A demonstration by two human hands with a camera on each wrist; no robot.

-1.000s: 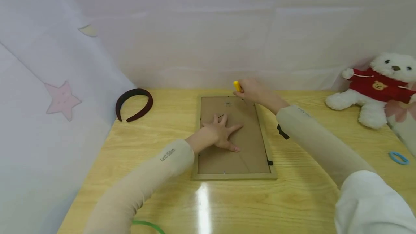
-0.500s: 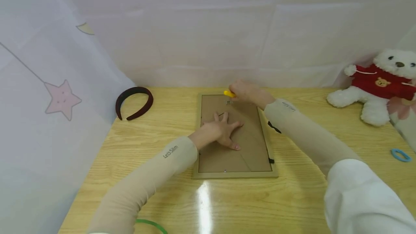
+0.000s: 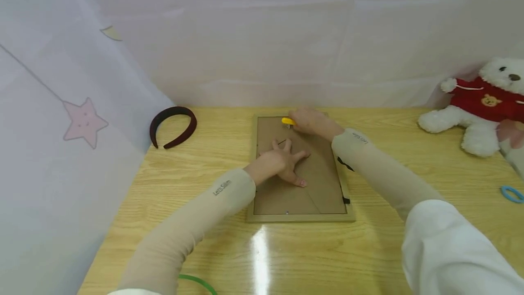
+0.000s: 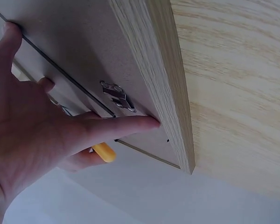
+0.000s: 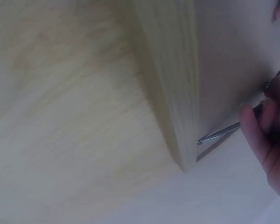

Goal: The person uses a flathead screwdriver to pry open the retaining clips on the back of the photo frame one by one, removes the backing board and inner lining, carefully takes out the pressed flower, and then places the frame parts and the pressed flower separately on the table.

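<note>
A picture frame (image 3: 300,218) lies with its brown backing board (image 3: 286,201) facing up on the table. My left hand (image 3: 289,163) rests on that board with its fingers spread. Close to its extended finger in the left wrist view is a small metal hanger (image 4: 116,95). My right hand (image 3: 313,123) grips a yellow-handled tool (image 3: 288,121) over the far end of the frame. In the right wrist view the tool's slim metal part (image 5: 221,133) reaches toward the frame's inside edge. I cannot tell what kind of tool it is, as the fingers cover much of it.
A dark red headband (image 3: 173,110) lies at the back left, and a white teddy bear (image 3: 479,104) in a red top sits at the back right. A blue ring (image 3: 512,194) is at the right edge. Near the front, a green curved strip (image 3: 199,280) shows beside the left sleeve.
My right hand has moved left and slightly nearer along the frame's far end. The yellow handle has tipped from nearly upright to pointing left. My left hand stays spread on the board.
</note>
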